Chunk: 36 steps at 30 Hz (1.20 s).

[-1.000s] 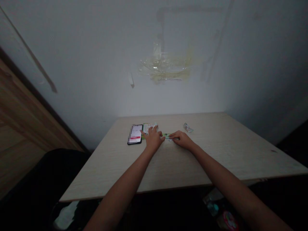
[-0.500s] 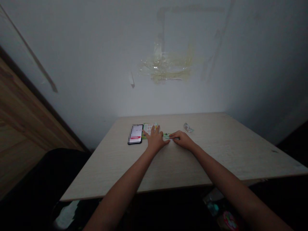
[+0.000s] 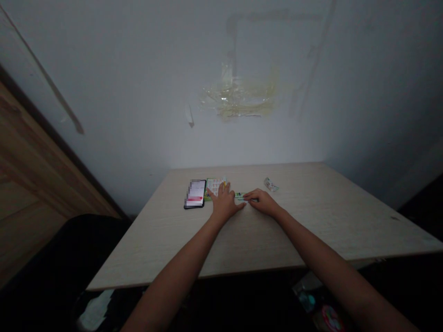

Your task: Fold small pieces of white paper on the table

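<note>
My left hand (image 3: 224,202) lies with fingers spread over a green-edged printed card or booklet (image 3: 213,185), covering its right part. Its thumb reaches right, towards my other hand. A narrow green printed strip (image 3: 239,195) shows between the two hands; whether it joins the card is hidden. My right hand (image 3: 263,202) has its fingers pressed together on the right end of this strip, thumb tucked beneath. A phone (image 3: 195,193) with a lit screen lies just left of the card.
A crumpled printed scrap (image 3: 271,185) lies beyond my right hand on the pale wooden table (image 3: 311,216). The wall (image 3: 145,92) with peeling clear tape (image 3: 238,99) stands behind the table. Dark clutter (image 3: 325,309) shows below the front edge.
Both hands hold nearly the same place. The view has shifted very slightly; the card, phone and scrap have not visibly moved on the table.
</note>
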Each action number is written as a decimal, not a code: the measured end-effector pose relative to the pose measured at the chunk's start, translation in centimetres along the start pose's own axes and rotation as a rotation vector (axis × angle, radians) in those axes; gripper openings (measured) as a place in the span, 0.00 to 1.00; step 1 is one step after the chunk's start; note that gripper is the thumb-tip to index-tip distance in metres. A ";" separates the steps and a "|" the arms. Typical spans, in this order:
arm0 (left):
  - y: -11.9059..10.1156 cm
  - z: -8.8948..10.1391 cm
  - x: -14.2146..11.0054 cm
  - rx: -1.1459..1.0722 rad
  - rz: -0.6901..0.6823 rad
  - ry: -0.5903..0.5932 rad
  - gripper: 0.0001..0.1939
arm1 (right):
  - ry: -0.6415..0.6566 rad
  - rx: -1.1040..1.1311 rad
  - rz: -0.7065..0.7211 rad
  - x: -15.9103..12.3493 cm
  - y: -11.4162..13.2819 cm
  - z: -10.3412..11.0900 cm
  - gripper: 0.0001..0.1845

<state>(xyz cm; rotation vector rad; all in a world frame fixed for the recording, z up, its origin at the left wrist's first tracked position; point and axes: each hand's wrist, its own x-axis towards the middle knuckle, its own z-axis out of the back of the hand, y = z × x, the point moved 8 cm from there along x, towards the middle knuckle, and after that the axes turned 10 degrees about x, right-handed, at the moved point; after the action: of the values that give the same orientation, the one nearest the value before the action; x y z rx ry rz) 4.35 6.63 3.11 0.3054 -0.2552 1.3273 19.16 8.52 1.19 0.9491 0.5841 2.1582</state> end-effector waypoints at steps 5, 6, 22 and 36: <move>-0.1 0.1 -0.3 0.002 -0.025 -0.025 0.27 | 0.001 0.004 -0.006 0.0 0.1 0.0 0.15; -0.1 0.1 -0.4 0.003 -0.033 -0.031 0.27 | 0.003 0.002 -0.006 0.0 0.1 0.0 0.15; -0.1 0.3 -0.5 -0.116 -0.092 0.013 0.14 | -0.031 -0.042 -0.013 -0.1 0.0 0.2 0.14; 1.9 0.1 0.2 -0.022 0.035 -0.024 0.16 | -0.030 -0.085 0.004 0.0 0.1 0.0 0.15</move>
<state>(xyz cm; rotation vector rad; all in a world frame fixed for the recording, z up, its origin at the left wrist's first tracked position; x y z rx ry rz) 2.53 7.14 3.42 0.3001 -0.2961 1.3549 19.16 8.45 1.25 0.9352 0.4733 2.1507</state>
